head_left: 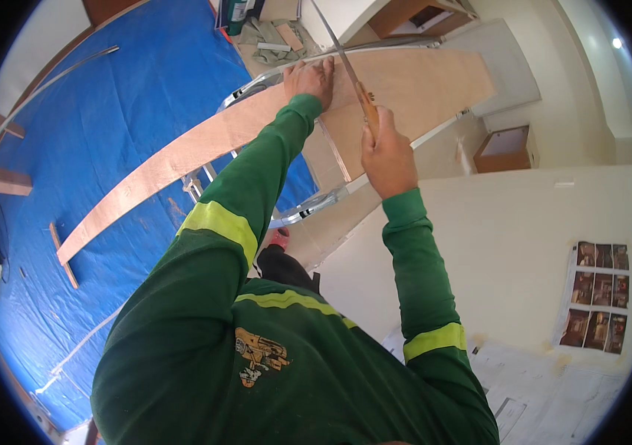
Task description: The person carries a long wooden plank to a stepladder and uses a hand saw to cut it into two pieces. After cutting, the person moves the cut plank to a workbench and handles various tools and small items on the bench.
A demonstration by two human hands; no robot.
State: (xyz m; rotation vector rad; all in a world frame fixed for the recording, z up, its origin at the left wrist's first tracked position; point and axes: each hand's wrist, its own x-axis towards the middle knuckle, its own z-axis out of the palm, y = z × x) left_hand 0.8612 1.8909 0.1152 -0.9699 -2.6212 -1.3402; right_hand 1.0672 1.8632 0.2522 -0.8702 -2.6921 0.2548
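My right hand (390, 153) is closed round the wooden handle of a handsaw (370, 111). Its long, thin blade points up and away, over the far edge of the work. On the far end of a long plywood strip (175, 152) rests my left hand (310, 80), its fingers bent at the strip's far edge. The strip runs down to the left and narrows in a curve. Beside the left hand, under the saw, lies a wider plywood sheet (423, 81). Whether the blade touches the wood I cannot tell.
An aluminium folding ladder (308, 210) stands under the plywood. A blue tarp (145, 81) covers the floor at left, with a short wooden stick (64, 256) beneath the strip's tip. A cloth and offcuts (275, 41) lie at the back. Photo sheets (596, 297) hang on the right wall.
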